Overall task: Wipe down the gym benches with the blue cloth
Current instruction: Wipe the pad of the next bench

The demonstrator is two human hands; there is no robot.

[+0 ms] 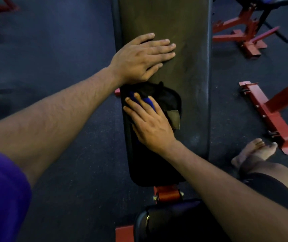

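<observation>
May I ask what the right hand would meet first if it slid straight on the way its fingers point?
Probably the left hand, near its wrist, resting flat on the bench pad just beyond the fingertips of the right hand.

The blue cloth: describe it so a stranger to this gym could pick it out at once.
Find the long bench running up the middle of the view, then its black seat pad nearer the camera. The blue cloth lies under the fingers of the right hand, the only bright blue thing on the dark padding.
</observation>
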